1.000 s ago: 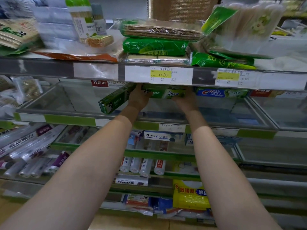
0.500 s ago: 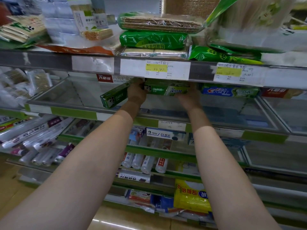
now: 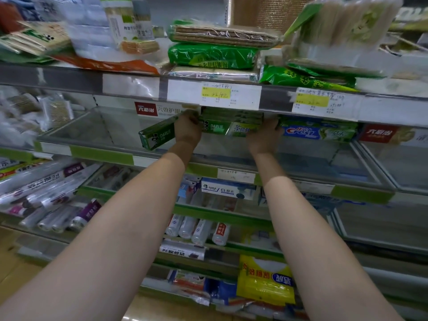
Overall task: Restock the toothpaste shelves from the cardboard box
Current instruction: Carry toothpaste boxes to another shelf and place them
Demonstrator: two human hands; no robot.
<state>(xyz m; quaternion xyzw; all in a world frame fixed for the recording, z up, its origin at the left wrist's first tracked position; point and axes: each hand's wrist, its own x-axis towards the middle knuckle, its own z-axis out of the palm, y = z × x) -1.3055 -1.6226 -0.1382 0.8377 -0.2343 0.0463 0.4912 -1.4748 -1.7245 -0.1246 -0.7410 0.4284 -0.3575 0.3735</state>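
At the far left, the shelf [image 3: 102, 156] with the green strip along its front holds clear bins that look mostly bare. A loose green toothpaste box [image 3: 157, 136] lies there at an angle, its near end pointing out toward the left, with its far end at the left hand [image 3: 187, 130]. That hand's fingers curl over the left end of a stack of green toothpaste boxes [image 3: 230, 122], gripping it; whether it also touches the angled box I cannot tell. The stack sits tucked just under the price label rail [image 3: 213, 96], flat boxes piled on one another, printed faces outward. The right hand [image 3: 264, 137] grips the stack's right end, fingers wrapped up around the corner, so both hands hold the pile between them. Just beside it on the right lies a blue and green toothpaste box [image 3: 317, 132], and further right a red box [image 3: 379, 133].

The cardboard box is not in view. My reading is that this batch is being seated in its slot, with the angled box left to straighten. Much bin space either side looks unfilled, so the restocking seems far from finished, though how much stock remains cannot be seen.
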